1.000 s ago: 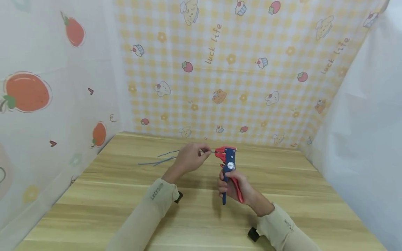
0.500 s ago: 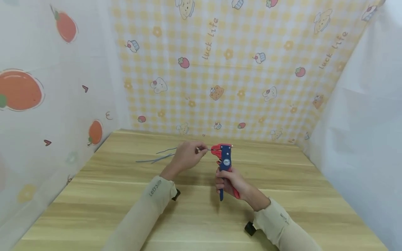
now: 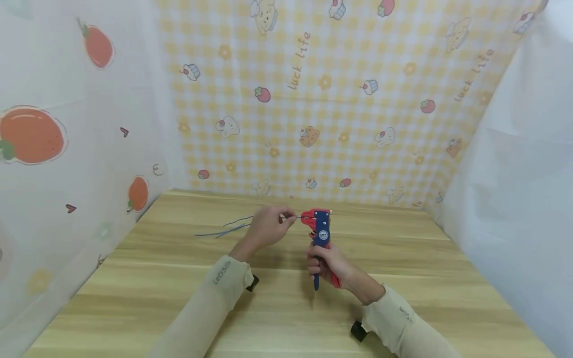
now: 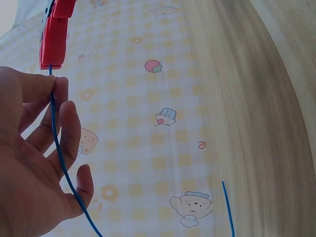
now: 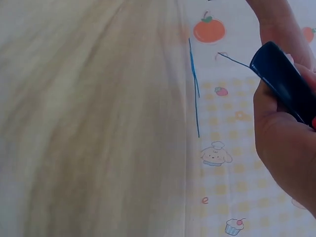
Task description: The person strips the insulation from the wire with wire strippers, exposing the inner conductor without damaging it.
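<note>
My left hand (image 3: 268, 226) pinches a blue wire (image 4: 58, 148) between thumb and forefinger, its other fingers loosely bent. The wire runs across the palm and hangs away below it in the left wrist view. Its tip goes into the red nose of a wire stripper (image 3: 321, 228), so that end is hidden. Fingers of my right hand (image 3: 329, 261) wrap round the stripper's blue and red handles, holding it upright above the table. In the right wrist view, a dark blue handle (image 5: 284, 81) sticks out of the right hand.
Loose blue wires (image 3: 221, 232) lie on the wood-grain table (image 3: 286, 318), left of and behind the left hand. A yellow checked cloth (image 3: 286, 114) hangs at the back edge. White sheeting (image 3: 519, 189) closes off the right side, and a fruit-printed sheet (image 3: 89, 149) the left.
The stripper's handles have come closer together in my right hand, and its red jaws have closed up on the wire. The left hand keeps its pinch beside the nose. The head view shifted slightly.
</note>
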{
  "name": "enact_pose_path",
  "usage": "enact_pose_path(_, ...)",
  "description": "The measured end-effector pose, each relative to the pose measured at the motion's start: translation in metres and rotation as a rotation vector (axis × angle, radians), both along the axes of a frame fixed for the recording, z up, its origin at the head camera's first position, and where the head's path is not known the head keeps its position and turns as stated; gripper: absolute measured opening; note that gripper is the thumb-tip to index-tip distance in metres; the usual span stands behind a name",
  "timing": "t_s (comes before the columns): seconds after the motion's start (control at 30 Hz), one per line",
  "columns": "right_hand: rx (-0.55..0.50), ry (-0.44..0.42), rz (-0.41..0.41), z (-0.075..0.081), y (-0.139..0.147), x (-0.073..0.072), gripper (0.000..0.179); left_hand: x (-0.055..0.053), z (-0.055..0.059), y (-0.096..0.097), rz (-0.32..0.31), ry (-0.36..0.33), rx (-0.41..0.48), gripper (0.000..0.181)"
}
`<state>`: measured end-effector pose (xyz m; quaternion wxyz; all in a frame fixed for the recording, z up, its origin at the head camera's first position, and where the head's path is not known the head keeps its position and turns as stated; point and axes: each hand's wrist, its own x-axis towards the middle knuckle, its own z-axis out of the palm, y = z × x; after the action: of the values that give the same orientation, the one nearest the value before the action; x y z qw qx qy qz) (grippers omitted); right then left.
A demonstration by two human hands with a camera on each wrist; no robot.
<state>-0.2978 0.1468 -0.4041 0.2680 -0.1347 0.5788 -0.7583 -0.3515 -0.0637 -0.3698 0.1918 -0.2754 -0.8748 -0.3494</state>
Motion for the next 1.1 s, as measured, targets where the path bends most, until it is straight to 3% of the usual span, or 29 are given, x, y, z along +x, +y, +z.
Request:
enact_pose_path(0.37,0.031,0.004,0.013,0.005,0.006,0.006,0.008,0.003,0.001,0.001,-0.021,-0.050,0.016,0.008)
enact_pose_path(0.47,-0.038,0.019,0.110,0.008,0.010,0.007,0.002,0.005,0.001,-0.001,-0.014,-0.047,0.031,0.008)
enact_pose_path(0.6,-0.152,0.047,0.277,0.012,0.018,0.008,0.019,0.007,0.003,-0.002,-0.011,-0.043,0.036,0.009)
enact_pose_path(0.7,-0.205,0.077,0.335,0.014,0.023,0.008,0.038,0.008,0.004,-0.001,-0.016,-0.042,0.032,0.010)
enact_pose_path(0.83,-0.216,0.093,0.313,0.015,0.022,0.008,0.050,0.008,0.004,-0.003,-0.001,-0.046,0.030,0.010)
enact_pose_path(0.97,-0.189,0.064,0.250,0.014,0.019,0.007,0.041,0.007,0.004,-0.004,0.021,-0.044,0.027,0.010)
enact_pose_path(1.1,-0.200,0.040,0.240,0.012,0.019,0.006,0.037,0.006,0.004,-0.006,0.032,-0.042,0.023,0.011)
